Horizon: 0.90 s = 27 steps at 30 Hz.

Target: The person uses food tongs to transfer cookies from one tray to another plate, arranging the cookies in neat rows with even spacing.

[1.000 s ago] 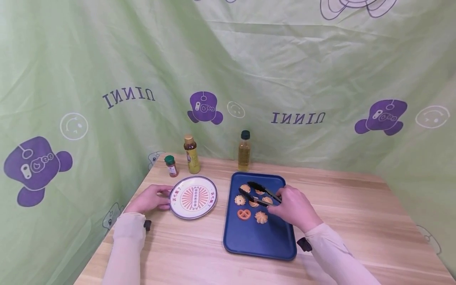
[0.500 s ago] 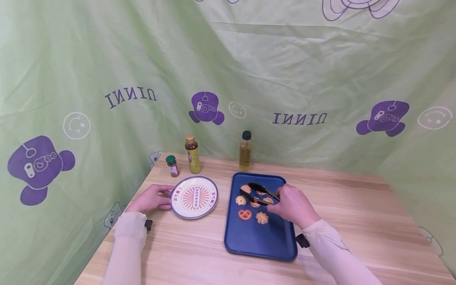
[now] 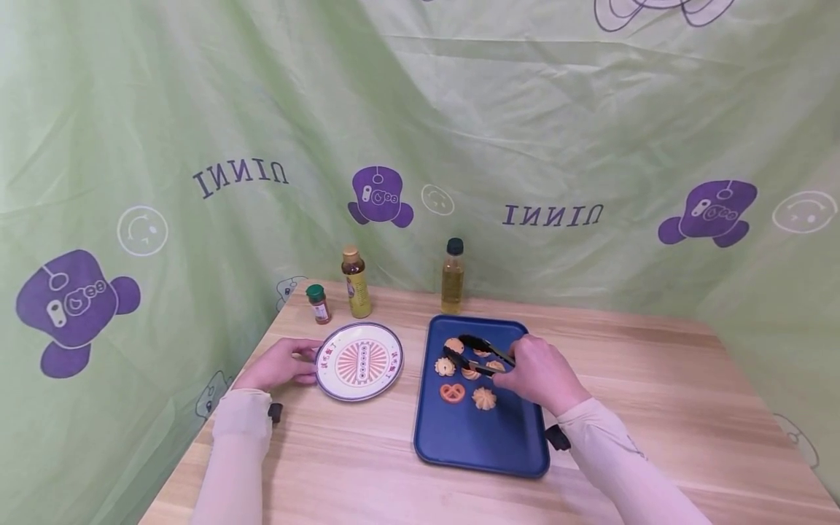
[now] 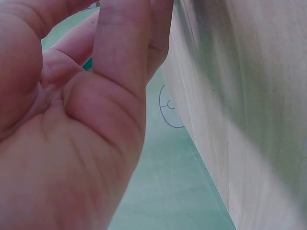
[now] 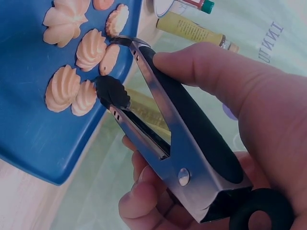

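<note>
Left hand (image 3: pixel 281 363), fingers and thumb curved, holds the rim of the plate (image 3: pixel 360 362) beside it; right hand (image 3: pixel 546 375) grips parted tongs (image 5: pixel 192 153), their tips by cookies (image 5: pixel 91 50) just beyond it, on the blue tray (image 3: pixel 482 441) below.

Right hand (image 5: pixel 268 110) grips black-and-steel tongs (image 5: pixel 192 163), thumb on one arm; black tips parted beside cookies (image 5: pixel 64 88), contact unclear. Cookies lie on blue tray (image 5: pixel 29 136), several swirl-ridged, clustered near the rim. Past the rim: yellow-labelled bottle (image 5: pixel 189 29) and green-capped jar (image 5: pixel 207 6), the latter cut by the frame edge.
</note>
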{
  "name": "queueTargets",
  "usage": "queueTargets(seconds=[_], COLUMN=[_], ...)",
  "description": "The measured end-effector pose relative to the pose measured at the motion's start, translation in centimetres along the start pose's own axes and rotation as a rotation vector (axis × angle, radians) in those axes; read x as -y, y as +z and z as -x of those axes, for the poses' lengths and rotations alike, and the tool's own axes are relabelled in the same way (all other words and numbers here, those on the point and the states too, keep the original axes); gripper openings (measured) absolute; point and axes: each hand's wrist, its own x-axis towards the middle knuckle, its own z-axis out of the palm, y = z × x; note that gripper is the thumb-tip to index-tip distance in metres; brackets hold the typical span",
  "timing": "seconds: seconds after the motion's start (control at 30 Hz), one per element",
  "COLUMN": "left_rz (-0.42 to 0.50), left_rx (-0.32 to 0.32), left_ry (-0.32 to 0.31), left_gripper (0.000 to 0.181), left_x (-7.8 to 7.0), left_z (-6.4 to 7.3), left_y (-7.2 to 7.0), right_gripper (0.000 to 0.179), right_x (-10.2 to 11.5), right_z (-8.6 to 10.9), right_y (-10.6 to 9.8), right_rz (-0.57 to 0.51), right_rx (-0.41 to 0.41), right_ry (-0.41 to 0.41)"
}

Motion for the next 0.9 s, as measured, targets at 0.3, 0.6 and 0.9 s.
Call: queueTargets(seconds=[0.3,0.6,0.9], left_rz=[0.018,0.025,0.021], left_rx=[0.003,0.002,-0.002], left_ry=[-0.002,-0.002,-0.006], left_gripper=[0.063,0.062,0.063], left_x=[-0.17,-0.23,0.01], left_z=[-0.06,-0.03,0.03], left_y=[-0.05,-0.05,0.06], right_gripper=[0.035,0.049,0.038], right_x=[0.13,-0.07,0.45], right_z=[0.05,0.03,-0.36], right_y=[0.11,0.70,0.98], right_rz=[-0.039,-0.037,-0.042], right_rx=[0.024,0.023,-0.027], right_ry=[0.048,0.065,0.020])
